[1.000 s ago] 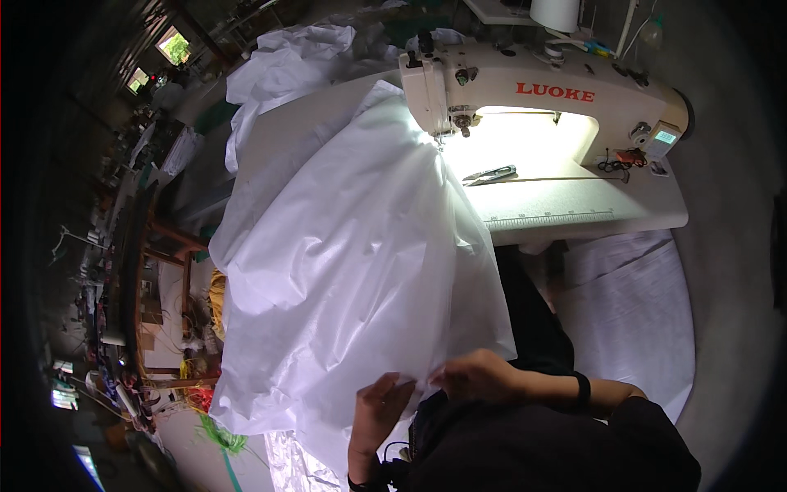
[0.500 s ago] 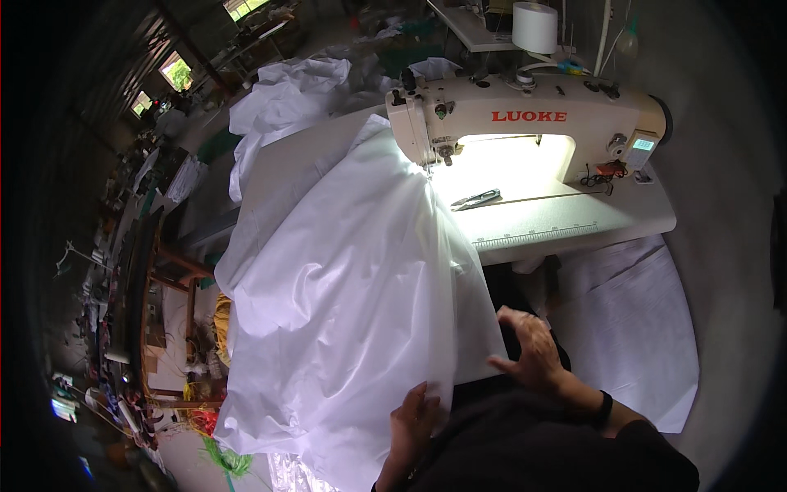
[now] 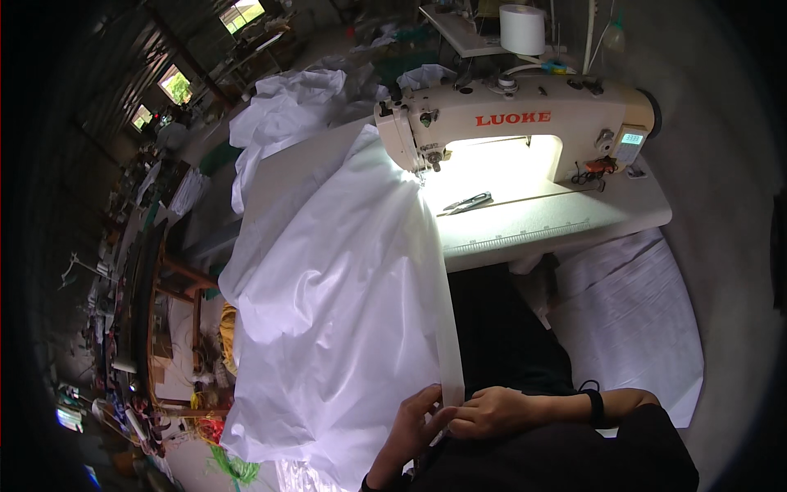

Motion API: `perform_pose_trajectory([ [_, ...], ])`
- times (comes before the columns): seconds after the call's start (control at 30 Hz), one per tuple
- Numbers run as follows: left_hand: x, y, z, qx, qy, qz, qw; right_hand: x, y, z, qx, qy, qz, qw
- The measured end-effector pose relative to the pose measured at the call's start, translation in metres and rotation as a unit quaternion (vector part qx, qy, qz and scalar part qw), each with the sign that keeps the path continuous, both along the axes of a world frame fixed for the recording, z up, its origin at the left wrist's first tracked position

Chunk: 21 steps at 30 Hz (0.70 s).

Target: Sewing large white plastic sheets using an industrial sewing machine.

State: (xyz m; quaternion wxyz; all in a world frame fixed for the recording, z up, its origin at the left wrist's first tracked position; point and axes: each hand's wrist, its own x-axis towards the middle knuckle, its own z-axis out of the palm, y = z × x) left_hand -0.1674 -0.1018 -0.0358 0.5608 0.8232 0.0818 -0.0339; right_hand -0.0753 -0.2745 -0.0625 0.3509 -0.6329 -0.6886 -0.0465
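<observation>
A wide sheet of white fabric (image 3: 336, 279) hangs from the needle area of a sewing machine (image 3: 512, 119) down toward my lap. Its right border is a narrow folded strip (image 3: 447, 328) running from the needle to my hands. At the lower end of that strip, my left hand (image 3: 416, 418) pinches the fabric edge between thumb and fingers. Close against it, my right hand (image 3: 490, 412) has its fingers closed on the same edge, with the fingertips partly hidden. Thread snips (image 3: 467, 202) lie on the lit machine bed.
A white thread cone (image 3: 522, 29) stands behind the machine. More white cloth (image 3: 627, 320) hangs at the right below the table, and a crumpled white heap (image 3: 287, 102) lies beyond the table's left side. A wooden frame (image 3: 176, 271) stands at the left.
My right hand has moved down and left from open air to the fabric edge beside my left hand. The fabric's right side has drawn inward into a straight folded strip, uncovering my dark-clothed leg.
</observation>
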Motion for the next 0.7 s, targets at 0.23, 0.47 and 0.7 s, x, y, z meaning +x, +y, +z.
perform_pose_trajectory([
  [0.23, 0.026, 0.002, 0.002, 0.347, -0.239, -0.01, 0.907, 0.048, 0.037, -0.041, 0.138, 0.562, 0.018, 0.815],
  [0.47, 0.051, 0.024, -0.008, 0.305, -0.18, -0.306, 0.884, 0.134, 0.073, -0.028, -0.051, 0.617, -0.258, 0.742],
  [0.7, 0.064, 0.039, -0.008, 0.307, -0.148, -0.309, 0.888, 0.151, 0.103, -0.039, -0.284, 0.056, -0.444, 0.848],
])
